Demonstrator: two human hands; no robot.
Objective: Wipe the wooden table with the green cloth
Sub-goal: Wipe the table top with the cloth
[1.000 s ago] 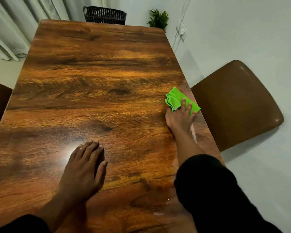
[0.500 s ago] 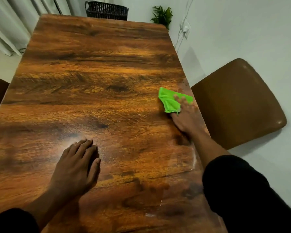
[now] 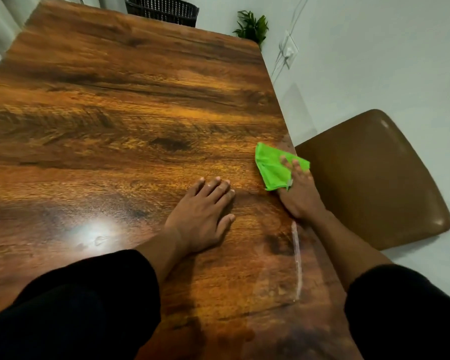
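The wooden table [image 3: 120, 105] fills most of the view, dark brown with a strong grain. A crumpled green cloth [image 3: 272, 166] lies at its right edge. My right hand [image 3: 300, 197] presses down on the cloth, fingers spread over its near right part. Flat on the tabletop, palm down, rests my left hand [image 3: 202, 215], fingers together, just left of the cloth and holding nothing. A pale wet streak [image 3: 296, 258] runs along the table near the right edge, behind my right hand.
A brown chair seat [image 3: 369, 178] stands close against the table's right side. Beyond the far end are a black wicker basket [image 3: 164, 7] and a small green plant [image 3: 252, 27]. A wall socket with cables [image 3: 287, 51] is on the right wall.
The view has swung left and tilted. My right hand has dragged the cloth along the right edge. My left hand now lies much nearer the cloth than before.
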